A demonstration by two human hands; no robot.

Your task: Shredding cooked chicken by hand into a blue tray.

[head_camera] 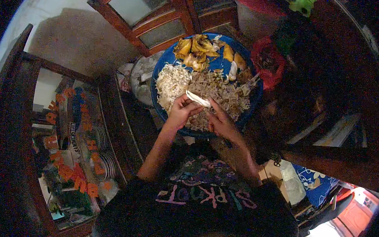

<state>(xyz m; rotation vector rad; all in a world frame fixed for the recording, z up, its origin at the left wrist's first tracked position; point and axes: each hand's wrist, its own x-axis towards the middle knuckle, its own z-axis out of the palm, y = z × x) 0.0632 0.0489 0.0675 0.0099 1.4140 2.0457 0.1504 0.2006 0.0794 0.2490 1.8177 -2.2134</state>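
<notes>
A pale strip of cooked meat [198, 98], likely chicken, is held over a round blue plastic tub [153, 95]. My left hand [180, 113] pinches its left side between thumb and fingers. At its right end, the fingertips of my right hand [222, 122] are closed on the strip. Below them lies a heap of brownish shreds [220, 91], with a paler shredded heap [171, 83] to the left. Yellow-skinned cooked chicken pieces [196, 52] rest at the tub's far side. Another pale strip [233, 71] lies near the right-hand pieces.
A red plastic bag [275, 70] sits right of the tub. Beyond it stands a wooden cabinet with glass panes [162, 35]. On the left, a glass-fronted cabinet [70, 67] holds stacked plates [107, 165]. A round, light-coloured container or lid [142, 89] is beside the tub.
</notes>
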